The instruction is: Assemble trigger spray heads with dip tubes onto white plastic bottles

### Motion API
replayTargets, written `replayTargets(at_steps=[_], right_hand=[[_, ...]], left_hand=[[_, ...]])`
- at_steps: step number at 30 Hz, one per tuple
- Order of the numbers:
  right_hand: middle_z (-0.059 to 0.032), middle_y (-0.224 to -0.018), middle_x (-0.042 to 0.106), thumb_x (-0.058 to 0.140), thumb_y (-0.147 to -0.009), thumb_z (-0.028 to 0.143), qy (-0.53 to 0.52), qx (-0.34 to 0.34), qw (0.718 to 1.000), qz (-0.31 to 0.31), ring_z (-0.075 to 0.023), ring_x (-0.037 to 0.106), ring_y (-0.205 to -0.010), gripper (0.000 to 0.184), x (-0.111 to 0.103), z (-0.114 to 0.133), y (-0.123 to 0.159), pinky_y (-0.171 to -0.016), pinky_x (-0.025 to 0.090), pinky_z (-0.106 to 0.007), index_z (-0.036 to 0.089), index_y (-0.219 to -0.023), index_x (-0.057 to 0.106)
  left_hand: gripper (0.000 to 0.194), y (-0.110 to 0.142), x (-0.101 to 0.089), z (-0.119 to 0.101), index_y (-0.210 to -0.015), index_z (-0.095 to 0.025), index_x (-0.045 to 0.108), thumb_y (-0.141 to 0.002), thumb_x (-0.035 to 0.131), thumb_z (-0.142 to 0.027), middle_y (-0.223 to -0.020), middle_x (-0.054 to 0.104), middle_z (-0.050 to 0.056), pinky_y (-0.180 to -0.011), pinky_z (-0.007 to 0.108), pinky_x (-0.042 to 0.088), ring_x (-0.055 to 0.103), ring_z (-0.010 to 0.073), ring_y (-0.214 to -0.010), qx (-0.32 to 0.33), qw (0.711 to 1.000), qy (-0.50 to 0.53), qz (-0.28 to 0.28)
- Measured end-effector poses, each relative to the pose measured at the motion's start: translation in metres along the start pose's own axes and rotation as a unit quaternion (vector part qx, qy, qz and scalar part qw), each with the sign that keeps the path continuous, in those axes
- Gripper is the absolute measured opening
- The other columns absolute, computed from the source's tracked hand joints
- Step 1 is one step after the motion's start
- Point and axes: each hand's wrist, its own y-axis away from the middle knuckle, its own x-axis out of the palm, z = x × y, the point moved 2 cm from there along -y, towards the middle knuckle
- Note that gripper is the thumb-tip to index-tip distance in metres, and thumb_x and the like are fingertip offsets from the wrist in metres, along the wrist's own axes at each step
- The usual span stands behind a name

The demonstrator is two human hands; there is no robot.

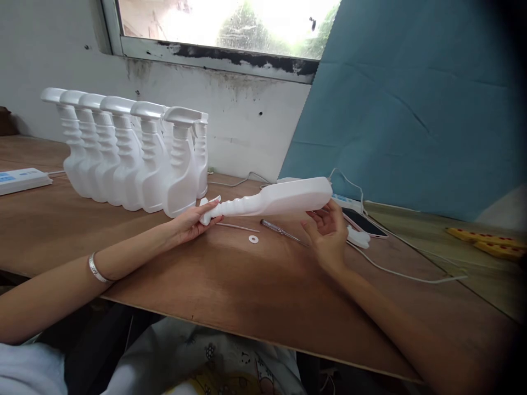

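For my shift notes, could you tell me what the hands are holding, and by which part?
One white spray bottle, held sideways above the table: the left hand grips its neck end, the right hand supports its base.

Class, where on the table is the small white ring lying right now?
In the head view, the white ring lies flat on the wooden table, between the two hands, just below the held bottle and left of the screwdriver.
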Motion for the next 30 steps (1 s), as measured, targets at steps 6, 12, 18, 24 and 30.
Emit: replayTargets(at_steps=[6, 12, 18, 24, 30], right_hand=[[-0.0048, -0.109, 0.051, 0.064, -0.071, 0.031, 0.042, 0.036, 0.998, -0.019, -0.0152, 0.053, -0.094, 0.047, -0.0009, 0.0005, -0.001, -0.086, 0.045, -0.036, 0.025, -0.116, 0.048], [-0.0014, -0.09, 0.054, 0.069, -0.066, 0.038, 0.036, 0.066, 0.995, -0.065, -0.0136, 0.052, -0.08, 0.038, -0.0028, 0.0034, -0.0033, -0.071, 0.043, -0.028, 0.02, -0.094, 0.051], [0.0023, -0.069, 0.047, 0.057, -0.074, 0.043, 0.081, 0.079, 0.992, -0.058, -0.0114, 0.044, -0.064, 0.025, -0.0073, -0.0034, -0.0035, -0.063, 0.039, -0.026, 0.019, -0.074, 0.053], [-0.0023, -0.104, 0.057, 0.048, -0.071, 0.021, 0.017, 0.037, 0.997, -0.069, -0.0186, 0.051, -0.098, 0.018, -0.0086, -0.0038, -0.0062, -0.078, 0.042, -0.033, 0.02, -0.082, 0.061], [-0.0014, -0.094, 0.061, 0.067, -0.061, 0.02, -0.008, 0.042, 0.997, -0.071, -0.0173, 0.055, -0.086, 0.035, -0.0094, -0.0015, -0.0059, -0.078, 0.044, -0.034, 0.022, -0.095, 0.061]], left_hand=[[0.014, -0.0015, -0.0014, 0.0002, -0.085, -0.008, 0.062, -0.072, 0.063, -0.005, -0.1, 0.063, 0.01, -0.063, 0.02, 0.058, 0.063, 0.0139, -0.077, 0.034, 0.995, -0.079, 0.04], [0.013, 0.0017, 0.0013, -0.0015, -0.081, -0.008, 0.063, -0.07, 0.064, -0.003, -0.095, 0.066, 0.011, -0.066, 0.019, 0.057, 0.063, 0.0147, -0.077, 0.048, 0.991, -0.116, 0.047], [0.021, -0.0021, -0.0019, -0.0008, -0.085, -0.009, 0.063, -0.065, 0.067, -0.002, -0.095, 0.066, 0.011, -0.069, 0.019, 0.056, 0.064, 0.0165, -0.081, 0.053, 0.991, -0.11, 0.051], [0.016, -0.0009, -0.0005, -0.0018, -0.084, -0.009, 0.063, -0.069, 0.063, -0.002, -0.093, 0.067, 0.009, -0.069, 0.019, 0.056, 0.064, 0.015, -0.078, 0.048, 0.994, -0.092, 0.031], [0.014, -0.0005, 0.0003, -0.0016, -0.083, -0.008, 0.063, -0.071, 0.062, -0.001, -0.092, 0.067, 0.008, -0.068, 0.019, 0.056, 0.064, 0.0139, -0.076, 0.036, 0.995, -0.081, 0.037]])
